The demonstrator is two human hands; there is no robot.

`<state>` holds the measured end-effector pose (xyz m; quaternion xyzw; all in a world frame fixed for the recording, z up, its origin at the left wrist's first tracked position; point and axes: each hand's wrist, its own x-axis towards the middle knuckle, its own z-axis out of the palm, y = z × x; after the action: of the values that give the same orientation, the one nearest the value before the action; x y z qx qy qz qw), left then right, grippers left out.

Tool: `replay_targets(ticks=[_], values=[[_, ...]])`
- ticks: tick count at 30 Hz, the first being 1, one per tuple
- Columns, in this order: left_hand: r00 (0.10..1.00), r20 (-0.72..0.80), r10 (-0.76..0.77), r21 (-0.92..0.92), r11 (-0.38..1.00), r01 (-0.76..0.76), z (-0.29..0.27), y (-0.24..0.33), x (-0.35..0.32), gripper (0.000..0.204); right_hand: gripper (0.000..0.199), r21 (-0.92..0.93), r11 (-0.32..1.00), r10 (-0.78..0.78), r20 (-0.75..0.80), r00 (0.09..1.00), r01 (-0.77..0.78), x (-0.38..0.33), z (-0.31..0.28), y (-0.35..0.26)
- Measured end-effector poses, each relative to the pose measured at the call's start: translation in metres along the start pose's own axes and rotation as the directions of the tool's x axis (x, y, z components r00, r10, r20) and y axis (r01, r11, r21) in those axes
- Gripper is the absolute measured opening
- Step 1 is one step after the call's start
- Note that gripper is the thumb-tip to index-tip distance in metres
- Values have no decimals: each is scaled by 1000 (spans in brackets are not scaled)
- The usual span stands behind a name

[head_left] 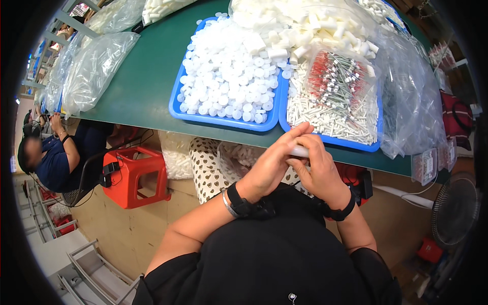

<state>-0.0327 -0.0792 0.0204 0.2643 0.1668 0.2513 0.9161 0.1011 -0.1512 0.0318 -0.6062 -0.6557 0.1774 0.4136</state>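
Note:
My two hands meet in front of the table's near edge, just below the trays. Between them is a small white cylindrical piece (300, 151), its far end hidden by fingers. My left hand (272, 165) reaches round it from the left, fingers pressed together. From the other side my right hand (321, 168) curls its fingers and thumb over the same piece. Nearest to both hands is a blue tray (329, 140) full of short thin white tubes (317, 118). A clear bag of red-and-white pieces with metal pins (338, 76) lies on those tubes.
Left of it, another blue tray (223, 123) holds translucent white round caps (226, 71). White foam-like cylinders (325, 25) are heaped behind. Clear plastic bags (406, 96) lie at right. A red stool (134, 175) and a seated person (63, 157) are at left; a fan (455, 209) stands right.

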Motion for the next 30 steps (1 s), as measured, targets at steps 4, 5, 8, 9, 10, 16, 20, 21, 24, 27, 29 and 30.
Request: replay_targets(ticks=[4,5,8,9,10,16,20,21,24,27,29,30], values=[[993,74,-91,-85,992,98,-13,2,4,57,26,-160,980,-120,-23,993,115,1,-2,11],[993,75,-94,-124,987,103,-11,2,3,56,24,-169,977,-137,-30,990,130,3,-1,11],[995,51,-84,-156,984,91,-6,-1,-1,54,22,-168,974,-158,-33,987,150,4,1,9],[995,61,-75,-189,978,85,-7,-3,-2,54,22,-150,979,-145,-22,989,140,4,2,8],[995,73,-67,-221,972,82,-7,-5,-2,54,22,-135,983,-130,-11,991,127,3,4,7],[1000,-5,-29,-236,971,27,-6,-10,-1,59,18,-251,967,19,-83,996,-40,-2,27,-2],[999,-31,-28,-278,960,18,-12,-6,0,61,28,-94,995,3,-142,990,-17,4,33,0],[999,-35,-25,-238,971,16,-13,-6,0,62,28,-80,997,-4,-135,991,-7,5,31,-2],[999,-36,3,-123,992,-7,-13,-9,-2,64,24,-115,993,16,-53,998,-22,0,27,0],[998,-28,49,-47,998,-50,-7,-14,-5,67,22,-84,994,68,-41,997,-71,-6,31,-1],[997,-45,60,-18,998,-61,-5,-12,-6,68,20,5,996,88,-68,994,-88,-5,36,-3],[997,-58,45,-22,999,-46,-6,-11,-7,68,17,62,994,95,-81,992,-90,-3,38,-3]])
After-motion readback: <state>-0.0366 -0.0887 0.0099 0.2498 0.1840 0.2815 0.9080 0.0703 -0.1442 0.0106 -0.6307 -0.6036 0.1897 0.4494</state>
